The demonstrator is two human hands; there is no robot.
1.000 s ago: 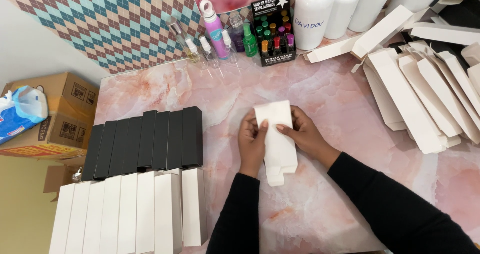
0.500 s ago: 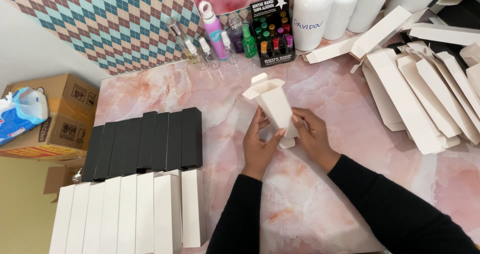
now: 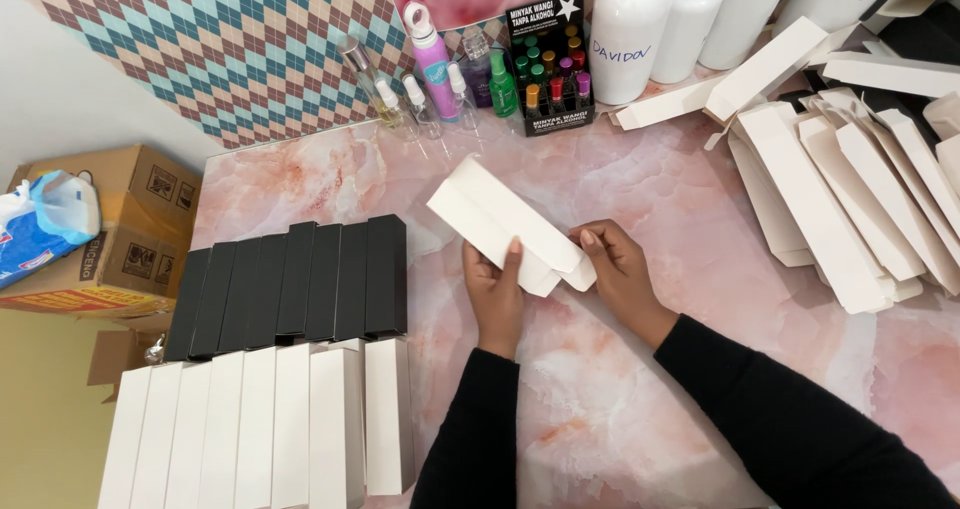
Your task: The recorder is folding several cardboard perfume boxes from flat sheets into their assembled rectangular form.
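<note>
Above pink table (image 3: 650, 199): both hands gripping white carton (image 3: 505, 224), tilted.

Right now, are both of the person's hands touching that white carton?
Touching. The head view shows the left hand gripping the white carton from below with its fingers on the side, and the right hand pinching its near end.

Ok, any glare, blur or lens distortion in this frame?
Head view: even, soft light; the white box between the left hand and right hand is sharp, with no motion blur; faint sheen on the pink table; edges bow slightly from a wide lens.
</note>
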